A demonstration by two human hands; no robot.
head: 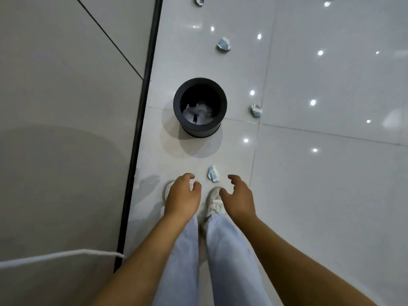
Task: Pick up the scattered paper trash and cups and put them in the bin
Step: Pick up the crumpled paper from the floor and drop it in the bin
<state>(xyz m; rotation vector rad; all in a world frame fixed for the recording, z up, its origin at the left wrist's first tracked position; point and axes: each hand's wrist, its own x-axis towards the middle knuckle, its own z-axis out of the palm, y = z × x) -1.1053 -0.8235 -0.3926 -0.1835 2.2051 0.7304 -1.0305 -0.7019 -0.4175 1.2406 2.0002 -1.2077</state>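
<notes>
The black bin [199, 129] (white paper inside) stands by the wall. Left hand [182, 195] and right hand [239, 195] hang loosely curled, holding nothing. A crumpled wad [213, 173], probably paper, lies between them.

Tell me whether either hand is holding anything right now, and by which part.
Nothing is held. The left hand and right hand hang empty with loosely curled fingers, above the crumpled white-and-blue paper ball on the floor.
</notes>
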